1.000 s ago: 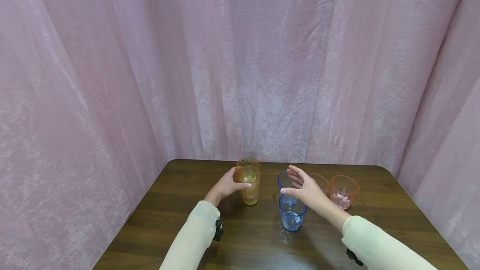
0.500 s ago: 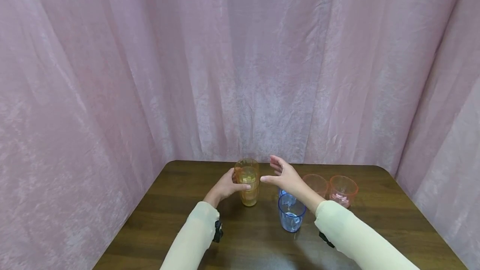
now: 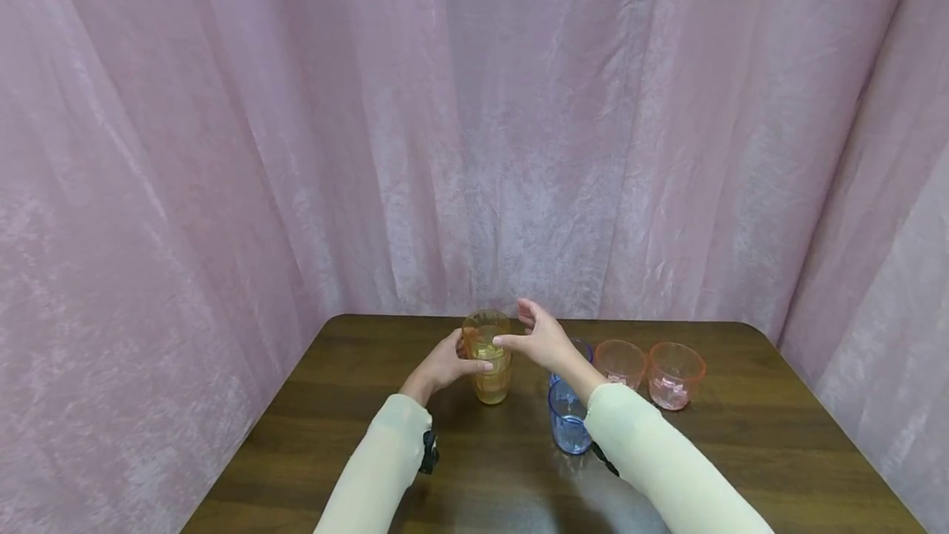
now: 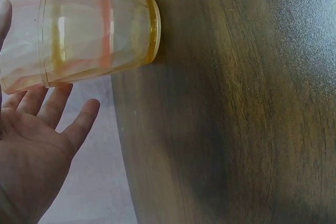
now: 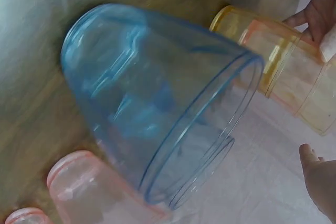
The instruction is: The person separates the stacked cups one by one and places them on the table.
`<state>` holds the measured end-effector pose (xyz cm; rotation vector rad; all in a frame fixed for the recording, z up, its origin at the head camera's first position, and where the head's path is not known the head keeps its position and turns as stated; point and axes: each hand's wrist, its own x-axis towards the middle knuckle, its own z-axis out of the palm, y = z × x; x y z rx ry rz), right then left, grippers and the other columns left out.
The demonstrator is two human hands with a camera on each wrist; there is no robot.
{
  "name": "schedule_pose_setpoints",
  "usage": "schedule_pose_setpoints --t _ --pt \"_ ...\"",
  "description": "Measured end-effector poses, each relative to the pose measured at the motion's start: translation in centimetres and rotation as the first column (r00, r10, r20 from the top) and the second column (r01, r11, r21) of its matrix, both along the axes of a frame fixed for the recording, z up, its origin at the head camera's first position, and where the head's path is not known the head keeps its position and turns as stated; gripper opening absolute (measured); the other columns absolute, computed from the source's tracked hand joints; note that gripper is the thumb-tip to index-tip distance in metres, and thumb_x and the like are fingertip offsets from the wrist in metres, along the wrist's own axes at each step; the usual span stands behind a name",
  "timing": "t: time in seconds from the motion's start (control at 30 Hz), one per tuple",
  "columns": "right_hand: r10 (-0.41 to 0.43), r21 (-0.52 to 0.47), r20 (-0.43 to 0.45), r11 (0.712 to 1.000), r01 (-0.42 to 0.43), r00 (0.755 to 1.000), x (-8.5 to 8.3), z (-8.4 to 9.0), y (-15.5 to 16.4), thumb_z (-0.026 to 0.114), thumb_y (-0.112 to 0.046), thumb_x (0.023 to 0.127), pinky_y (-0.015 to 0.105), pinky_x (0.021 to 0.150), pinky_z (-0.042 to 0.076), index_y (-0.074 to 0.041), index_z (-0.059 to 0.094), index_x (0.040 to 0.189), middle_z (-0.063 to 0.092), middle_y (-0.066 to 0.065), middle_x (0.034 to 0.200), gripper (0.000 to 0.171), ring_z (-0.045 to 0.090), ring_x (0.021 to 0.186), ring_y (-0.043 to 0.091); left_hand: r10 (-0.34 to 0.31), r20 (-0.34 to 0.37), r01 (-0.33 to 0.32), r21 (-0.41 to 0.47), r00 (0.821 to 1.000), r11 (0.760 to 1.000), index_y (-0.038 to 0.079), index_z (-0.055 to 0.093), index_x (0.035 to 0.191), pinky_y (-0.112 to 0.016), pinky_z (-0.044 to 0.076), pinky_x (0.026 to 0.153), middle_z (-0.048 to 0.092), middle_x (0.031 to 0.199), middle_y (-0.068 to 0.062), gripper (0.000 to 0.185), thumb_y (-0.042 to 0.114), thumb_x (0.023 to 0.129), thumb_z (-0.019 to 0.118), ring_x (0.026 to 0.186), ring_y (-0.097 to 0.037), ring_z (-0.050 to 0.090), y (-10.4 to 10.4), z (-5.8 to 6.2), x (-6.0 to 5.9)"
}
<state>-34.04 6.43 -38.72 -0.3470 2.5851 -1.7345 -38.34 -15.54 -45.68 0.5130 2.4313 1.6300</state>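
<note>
Hands at the stacked amber cups

At frame centre the left hand grasped the amber cup stack; the right hand hovered released beside its rim, over the counter

The head view looks forward and down from above the bench's near edge toward its far edge and the pink curtain behind, standing well back so both sleeves and all the cups show. The left wrist view sits very near the bench top, rolled sideways, facing the stacked orange cups near the far edge. The right wrist view is closer still, also tilted, filled by a blue cup. All three views share the stacked orange cups; head and right wrist share the blue cup.
</note>
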Motion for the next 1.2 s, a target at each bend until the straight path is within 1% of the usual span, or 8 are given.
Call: schedule_pose_setpoints --t 0.2,0.43,0.57,0.73,0.9,1.0,1.07,1.2 --pt "-0.018 0.040 0.003 0.999 0.018 1.000 -0.6 -0.4 -1.2 0.082 -0.025 0.084 0.053 0.108 0.038 -0.001 0.030 0.153 0.036 0.021 0.154 0.090 0.037 0.140 0.039 0.006 0.002 -0.006 -0.003 1.000 1.000 0.004 0.045 0.141 -0.051 0.045 0.102 0.058 0.134 -0.018 0.072 0.024 0.083 0.083 0.125 -0.034 0.054 -0.1 0.2 0.0" --pt "-0.015 0.104 0.021 0.994 0.012 1.000 -1.0 -1.1 -1.8 0.083 -0.026 0.082 0.052 0.109 0.037 0.000 0.029 0.153 0.035 0.019 0.155 0.093 0.036 0.140 0.039 -0.008 0.006 0.008 0.014 1.000 1.000 0.005 0.046 0.139 -0.048 0.046 0.101 0.059 0.133 -0.016 0.069 0.020 0.083 0.083 0.123 -0.031 0.056 0.1 -0.1 -0.2" --pt "-0.013 0.143 0.029 0.990 0.009 0.999 -1.1 -1.4 -2.2 0.083 -0.025 0.083 0.055 0.110 0.034 -0.001 0.027 0.154 0.033 0.020 0.156 0.094 0.033 0.141 0.041 -0.011 0.009 0.010 0.025 1.000 1.000 0.005 0.045 0.140 -0.048 0.046 0.102 0.058 0.135 -0.016 0.070 0.019 0.083 0.083 0.124 -0.031 0.055 0.2 -0.1 -0.2" --pt "-0.023 0.183 0.031 0.983 0.016 0.999 -1.3 -1.5 -2.6 0.082 -0.025 0.084 0.058 0.111 0.031 -0.002 0.026 0.155 0.033 0.020 0.156 0.093 0.031 0.141 0.043 -0.002 0.019 0.002 0.006 1.000 1.000 0.005 0.042 0.143 -0.048 0.044 0.103 0.055 0.139 -0.016 0.073 0.021 0.084 0.082 0.128 -0.032 0.051 0.1 0.1 -0.1" --pt "-0.029 0.183 0.032 0.983 0.023 0.999 -1.4 -1.6 -2.7 0.082 -0.027 0.084 0.055 0.108 0.036 -0.002 0.030 0.153 0.041 0.019 0.152 0.090 0.039 0.137 0.041 0.009 0.027 -0.009 -0.026 1.000 1.000 0.006 0.040 0.145 -0.050 0.043 0.104 0.051 0.143 -0.017 0.076 0.023 0.084 0.082 0.132 -0.034 0.047 0.0 0.1 0.0" --pt "-0.033 0.176 0.031 0.984 0.027 0.999 -1.5 -1.6 -2.7 0.083 -0.028 0.083 0.055 0.108 0.038 -0.002 0.032 0.153 0.043 0.018 0.151 0.090 0.040 0.136 0.041 0.009 0.028 -0.009 -0.025 1.000 1.000 0.007 0.040 0.146 -0.051 0.042 0.105 0.050 0.145 -0.017 0.076 0.023 0.085 0.081 0.133 -0.035 0.046 -0.1 0.0 0.0" --pt "-0.033 0.171 0.039 0.985 0.026 0.999 -1.6 -1.6 -2.7 0.083 -0.030 0.082 0.054 0.108 0.037 -0.002 0.032 0.153 0.042 0.018 0.151 0.091 0.040 0.137 0.041 0.007 0.023 -0.007 -0.022 1.000 1.000 0.007 0.041 0.145 -0.051 0.042 0.105 0.051 0.144 -0.016 0.075 0.023 0.084 0.081 0.133 -0.034 0.047 -0.2 -0.1 -0.1" --pt "-0.054 0.143 0.060 0.989 0.045 0.997 -1.6 -1.3 -2.6 0.083 -0.033 0.082 0.054 0.107 0.039 -0.001 0.034 0.152 0.044 0.018 0.149 0.092 0.041 0.135 0.041 -0.015 0.009 0.015 -0.011 1.000 1.000 0.007 0.045 0.141 -0.050 0.044 0.103 0.056 0.138 -0.014 0.069 0.021 0.084 0.082 0.127 -0.032 0.053 -0.1 0.0 -0.2"
